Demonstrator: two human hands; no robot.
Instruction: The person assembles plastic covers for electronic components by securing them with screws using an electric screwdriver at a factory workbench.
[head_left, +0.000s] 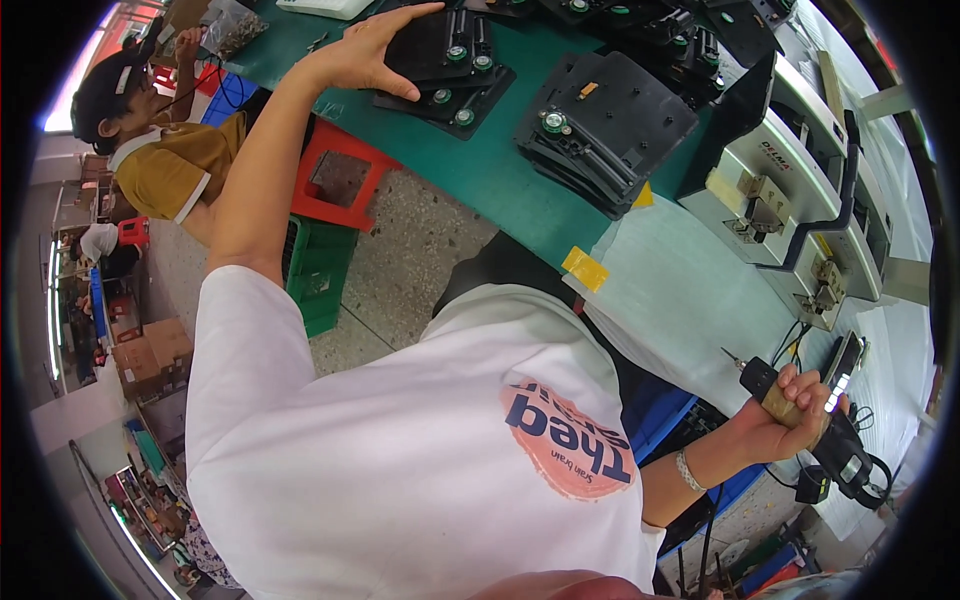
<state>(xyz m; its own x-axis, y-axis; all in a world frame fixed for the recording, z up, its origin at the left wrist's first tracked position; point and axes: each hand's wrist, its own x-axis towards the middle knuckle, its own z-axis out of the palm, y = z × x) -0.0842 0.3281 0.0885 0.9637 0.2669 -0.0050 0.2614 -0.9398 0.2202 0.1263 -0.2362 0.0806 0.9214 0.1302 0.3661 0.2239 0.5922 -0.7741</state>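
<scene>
At the top of the head view my left hand (pixel 365 58) spreads its thumb and fingers along the left side of a small stack of black plastic panels (pixel 430 50). The panels carry silvery round fittings; whether the fingertips press on them I cannot tell. Off to the right, my right hand (pixel 795 405) is wrapped round an electric screwdriver (pixel 838 450), its thin bit pointing up and left over a white sheet. A taller stack of black panels (pixel 610 120) stands on the green tabletop (pixel 390 135) right of my left hand.
More black parts (pixel 670 45) crowd the far right. Pale machines with metal fixtures (pixel 765 205) line the right side. Below the table are a red stool (pixel 340 170) and a green crate (pixel 318 275). Another person in a mustard shirt (pixel 165 175) sits at the left.
</scene>
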